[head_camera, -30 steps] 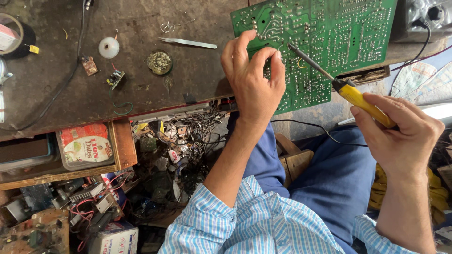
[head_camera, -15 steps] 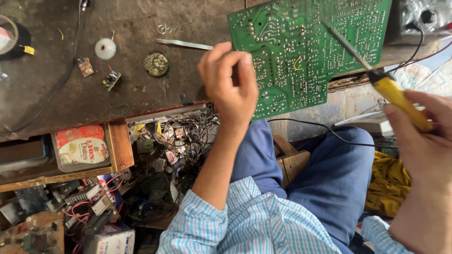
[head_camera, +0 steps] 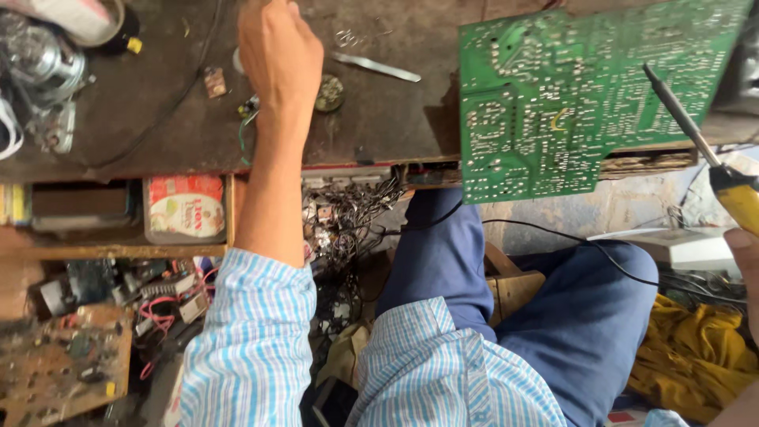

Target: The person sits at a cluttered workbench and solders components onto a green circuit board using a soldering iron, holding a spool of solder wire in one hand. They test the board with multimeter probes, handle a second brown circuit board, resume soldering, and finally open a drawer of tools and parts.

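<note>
Left hand [head_camera: 278, 55] reaches over the dark, scuffed wooden desk [head_camera: 142, 119], its grip curled above a small wired component [head_camera: 248, 108]; whether it holds anything cannot be told. Beside it lie a round metal disc [head_camera: 329, 92] and flat steel tweezers [head_camera: 375, 67]. The green printed circuit board [head_camera: 569, 103], solder side up, overhangs the desk edge unsupported and could tip off. The right hand [head_camera: 747, 261], mostly out of frame, grips a yellow-handled soldering iron [head_camera: 711, 162]; its tip hovers over the board and could scorch it.

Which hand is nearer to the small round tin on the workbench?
Left. The left hand is just beside the round tin, on its left. The right hand is far off at the frame's right edge, holding the soldering iron.
</note>
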Demonstrator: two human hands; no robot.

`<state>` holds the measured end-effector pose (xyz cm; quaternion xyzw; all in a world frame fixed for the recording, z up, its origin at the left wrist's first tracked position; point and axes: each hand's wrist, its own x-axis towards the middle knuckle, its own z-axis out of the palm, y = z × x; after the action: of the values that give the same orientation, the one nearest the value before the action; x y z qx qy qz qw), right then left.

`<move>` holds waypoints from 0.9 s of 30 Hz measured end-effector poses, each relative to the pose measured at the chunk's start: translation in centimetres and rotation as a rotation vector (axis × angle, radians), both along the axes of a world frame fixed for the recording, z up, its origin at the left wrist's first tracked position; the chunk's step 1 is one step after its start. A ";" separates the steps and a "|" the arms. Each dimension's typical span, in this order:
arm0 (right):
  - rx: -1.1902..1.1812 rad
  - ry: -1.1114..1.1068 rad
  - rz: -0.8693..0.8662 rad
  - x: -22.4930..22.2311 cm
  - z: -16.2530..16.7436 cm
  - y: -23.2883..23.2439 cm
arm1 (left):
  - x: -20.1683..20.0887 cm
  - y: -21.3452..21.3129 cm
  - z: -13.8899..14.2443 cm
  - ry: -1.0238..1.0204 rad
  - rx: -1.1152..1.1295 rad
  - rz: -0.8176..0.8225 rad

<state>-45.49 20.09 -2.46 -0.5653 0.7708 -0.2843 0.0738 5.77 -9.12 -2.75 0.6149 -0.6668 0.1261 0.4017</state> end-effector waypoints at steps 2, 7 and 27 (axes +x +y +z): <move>-0.002 0.027 0.023 -1.2 -0.2 0.6 | -1.9 0.9 -0.6 0.241 0.006 -0.173; -0.079 0.113 0.131 -4.8 0.5 -0.4 | -11.1 5.2 -3.6 0.837 0.485 -0.505; -0.361 0.278 0.383 3.1 6.9 -5.9 | -16.7 6.1 -4.1 0.964 0.271 -0.508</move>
<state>-42.38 14.15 4.42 -0.7380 0.5898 -0.3175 -0.0819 -10.93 -3.06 -6.83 0.4691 -0.5452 -0.3568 0.5962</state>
